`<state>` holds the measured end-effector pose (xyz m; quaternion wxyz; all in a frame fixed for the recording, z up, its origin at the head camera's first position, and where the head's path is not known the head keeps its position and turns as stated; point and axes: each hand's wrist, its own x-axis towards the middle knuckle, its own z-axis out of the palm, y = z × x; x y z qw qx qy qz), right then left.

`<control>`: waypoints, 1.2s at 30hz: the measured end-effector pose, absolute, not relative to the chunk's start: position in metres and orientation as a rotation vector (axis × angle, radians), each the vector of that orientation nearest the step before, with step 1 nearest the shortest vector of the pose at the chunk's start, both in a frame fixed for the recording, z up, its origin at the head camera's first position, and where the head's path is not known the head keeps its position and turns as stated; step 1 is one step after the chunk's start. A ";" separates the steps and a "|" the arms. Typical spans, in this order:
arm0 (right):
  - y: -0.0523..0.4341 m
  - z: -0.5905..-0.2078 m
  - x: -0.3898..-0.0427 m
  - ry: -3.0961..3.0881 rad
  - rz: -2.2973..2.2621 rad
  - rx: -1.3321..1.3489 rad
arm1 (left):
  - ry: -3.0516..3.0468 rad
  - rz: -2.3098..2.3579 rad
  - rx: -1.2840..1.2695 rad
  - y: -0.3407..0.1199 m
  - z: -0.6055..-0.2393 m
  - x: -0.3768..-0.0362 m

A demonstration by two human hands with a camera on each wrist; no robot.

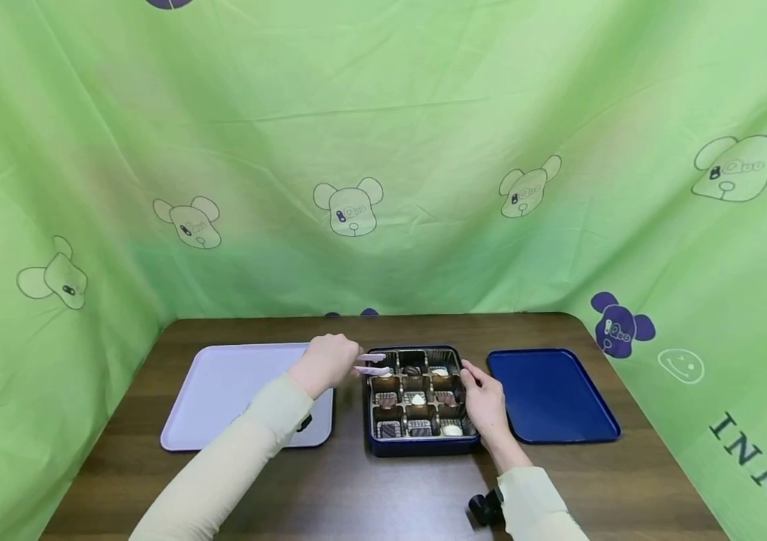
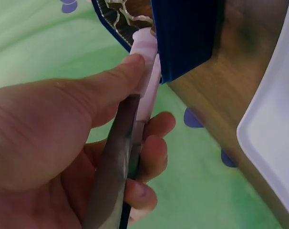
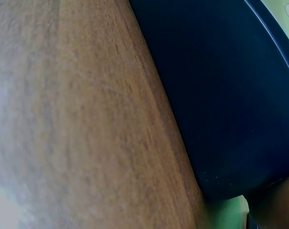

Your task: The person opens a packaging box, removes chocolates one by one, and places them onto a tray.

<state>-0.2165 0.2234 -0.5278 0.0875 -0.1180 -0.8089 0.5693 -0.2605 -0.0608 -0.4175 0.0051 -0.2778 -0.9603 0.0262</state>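
My left hand (image 1: 327,362) grips a pair of tongs (image 2: 147,57) with pale pink tips and metal arms, the thumb pressing on one side and the fingers curled round the other. The tips reach over the back left compartment of a dark blue box (image 1: 424,448), right at a pale piece there. Inside the box a clear divided insert holds dark, brown and white chocolates, among them a white chocolate (image 1: 418,399) in the middle. My right hand (image 1: 487,406) holds the box by its right side, fingertips at the rim. The right wrist view mostly shows the blue side wall (image 3: 221,95).
A pale lilac tray (image 1: 234,383) lies left of the box, partly behind my left arm. To the right lies a flat blue lid (image 1: 552,394). Everything stands on a brown wooden table (image 1: 342,496), with a green printed curtain (image 1: 424,255) behind and at both sides.
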 end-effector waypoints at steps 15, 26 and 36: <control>0.221 -0.523 -0.223 -2.376 1.724 -0.355 | -3.200 0.256 -0.831 -0.043 -0.394 -0.281; 0.219 -0.527 -0.216 -2.388 1.734 -0.363 | -3.252 0.396 -0.865 -0.031 -0.396 -0.284; 0.220 -0.528 -0.218 -2.372 1.738 -0.369 | -3.217 0.511 -0.888 -0.015 -0.407 -0.294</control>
